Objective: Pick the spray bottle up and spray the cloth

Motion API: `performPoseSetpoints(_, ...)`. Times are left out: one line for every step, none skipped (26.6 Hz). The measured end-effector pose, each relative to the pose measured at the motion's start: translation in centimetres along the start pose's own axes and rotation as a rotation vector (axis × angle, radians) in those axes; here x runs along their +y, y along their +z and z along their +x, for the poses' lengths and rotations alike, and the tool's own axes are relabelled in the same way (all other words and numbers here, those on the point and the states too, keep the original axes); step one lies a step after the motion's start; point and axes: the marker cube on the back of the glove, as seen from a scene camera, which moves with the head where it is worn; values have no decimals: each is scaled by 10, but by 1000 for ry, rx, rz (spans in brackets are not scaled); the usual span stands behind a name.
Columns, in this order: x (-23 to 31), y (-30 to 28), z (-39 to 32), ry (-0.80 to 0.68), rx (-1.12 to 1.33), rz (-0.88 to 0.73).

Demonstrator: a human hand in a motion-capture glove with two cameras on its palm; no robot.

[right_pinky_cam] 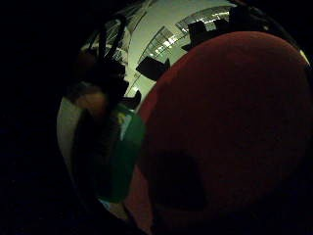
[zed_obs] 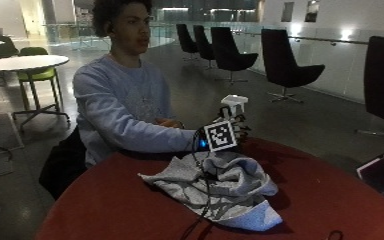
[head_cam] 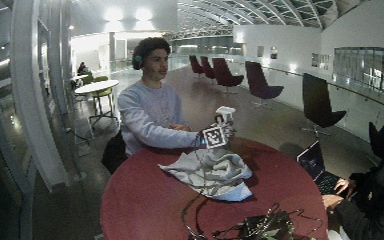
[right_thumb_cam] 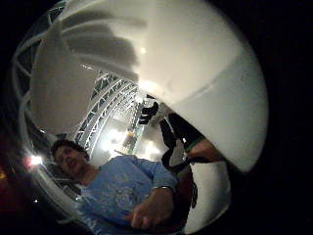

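Right now the person sits at the round red counter [zed_obs: 112,210] with the gloved right hand [zed_obs: 235,131] raised above the cloth [zed_obs: 225,187]. Its fingers [zed_obs: 240,120] are curled round the spray bottle [zed_obs: 233,103], whose white head sticks up out of the grip. That bottle stands upright in the air, just above the far edge of the cloth and clear of it. The grey cloth lies crumpled in 1 heap on the counter, near its middle. Beyond the cloth, the person's bare hand [zed_obs: 171,123] rests close to their chest. Seen from the palm, the bottle's pale body [right_thumb_cam: 186,63] fills most of the view.
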Motion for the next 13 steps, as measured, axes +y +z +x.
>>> performPoseSetpoints(4, 2, 2, 0, 5, -28)
performPoseSetpoints(7, 3, 3, 1, 5, -52)
performPoseSetpoints(11, 3, 4, 1, 4, -75)
performPoseSetpoints(14, 2, 6, 1, 7, -97)
performPoseSetpoints(18, 1, 8, 2, 14, -118)
performPoseSetpoints(21, 0, 10, 3, 23, -136)
performPoseSetpoints(24, 0, 11, 7, 28, -150)
performPoseSetpoints(25, 0, 11, 13, 21, -154)
performPoseSetpoints(26, 0, 8, 22, 2, -147)
performPoseSetpoints(26, 0, 4, 33, -19, -128)
performPoseSetpoints(26, -1, 1, 44, -32, -103)
performPoseSetpoints(27, -3, -1, 52, -32, -81)
performPoseSetpoints(30, -6, -2, 58, -22, -64)
